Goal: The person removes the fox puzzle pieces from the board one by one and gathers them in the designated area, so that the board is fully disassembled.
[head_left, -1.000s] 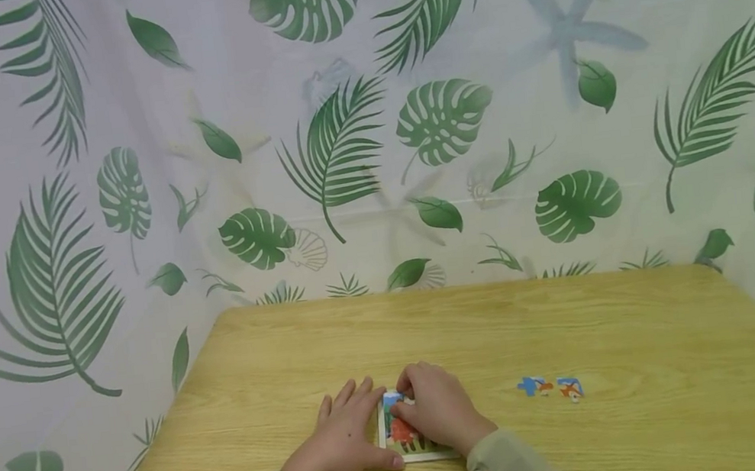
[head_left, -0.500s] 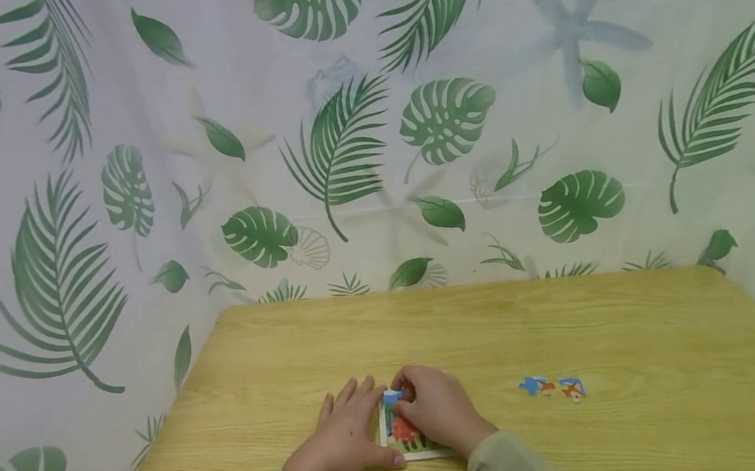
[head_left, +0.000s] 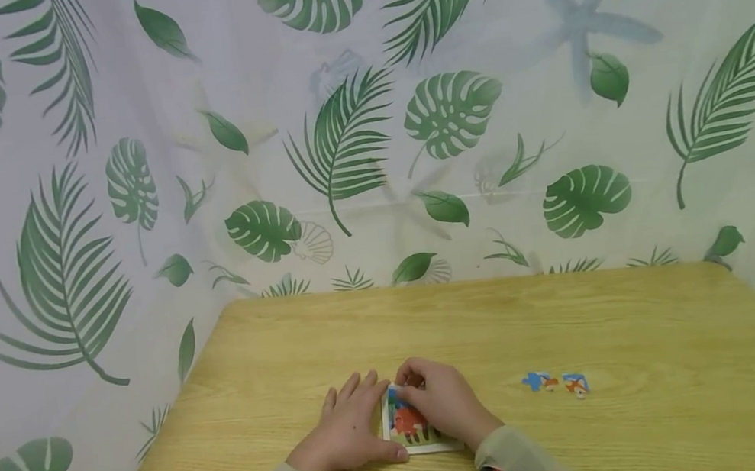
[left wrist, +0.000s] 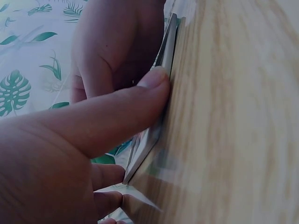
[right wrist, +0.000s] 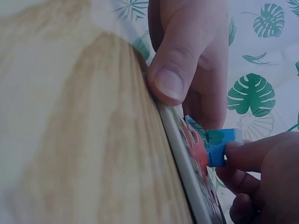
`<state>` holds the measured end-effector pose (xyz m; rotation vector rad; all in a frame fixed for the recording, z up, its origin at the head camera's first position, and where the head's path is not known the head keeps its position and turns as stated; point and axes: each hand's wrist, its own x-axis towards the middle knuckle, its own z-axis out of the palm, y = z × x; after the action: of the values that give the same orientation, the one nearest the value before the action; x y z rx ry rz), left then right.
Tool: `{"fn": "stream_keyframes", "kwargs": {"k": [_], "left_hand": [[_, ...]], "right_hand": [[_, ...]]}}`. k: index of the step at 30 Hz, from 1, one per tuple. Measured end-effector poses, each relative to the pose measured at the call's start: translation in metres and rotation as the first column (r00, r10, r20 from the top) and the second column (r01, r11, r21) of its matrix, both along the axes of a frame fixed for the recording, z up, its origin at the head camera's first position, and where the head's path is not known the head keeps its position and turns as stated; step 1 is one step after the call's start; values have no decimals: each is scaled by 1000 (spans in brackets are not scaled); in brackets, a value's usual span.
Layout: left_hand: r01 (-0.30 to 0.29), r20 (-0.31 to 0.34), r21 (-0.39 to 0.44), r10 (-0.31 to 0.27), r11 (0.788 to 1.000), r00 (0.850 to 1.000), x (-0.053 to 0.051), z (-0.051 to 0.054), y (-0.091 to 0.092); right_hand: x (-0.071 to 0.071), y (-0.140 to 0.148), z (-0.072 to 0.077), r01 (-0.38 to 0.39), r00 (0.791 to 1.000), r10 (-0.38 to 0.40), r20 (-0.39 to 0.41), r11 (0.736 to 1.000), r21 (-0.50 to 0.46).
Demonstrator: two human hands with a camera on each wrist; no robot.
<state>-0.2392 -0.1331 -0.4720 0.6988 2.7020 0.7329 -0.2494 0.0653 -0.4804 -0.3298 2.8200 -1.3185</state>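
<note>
A small picture puzzle in a white-edged frame lies between the two hands. My left hand rests along its left side, fingers spread and straight, the thumb against the near left corner. Over the upper part of the puzzle, my right hand pinches a blue puzzle piece between thumb and fingers. In the right wrist view that piece stands tilted up from the picture, its lower end at the puzzle's surface; whether it is seated cannot be told. Part of the picture is hidden under the right hand.
Two loose puzzle pieces lie to the right on the wooden table: a mostly blue piece and a blue-and-orange piece. A leaf-patterned cloth hangs behind the table and along its sides.
The head view has shifted slightly. My right thumb has moved a little away from me over the puzzle, uncovering more of the red figure. The left hand keeps its place.
</note>
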Motion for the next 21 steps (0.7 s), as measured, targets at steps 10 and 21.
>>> {"fn": "stream_keyframes", "kwargs": {"k": [10, 21], "left_hand": [[-12, -24, -3, 12, 1000, 1000, 1, 0, 1], [-142, -74, 28, 143, 990, 987, 1, -2, 11]], "right_hand": [[1, 0, -1, -5, 997, 12, -71, 994, 105], [-2, 1, -3, -22, 999, 25, -47, 999, 48]]}}
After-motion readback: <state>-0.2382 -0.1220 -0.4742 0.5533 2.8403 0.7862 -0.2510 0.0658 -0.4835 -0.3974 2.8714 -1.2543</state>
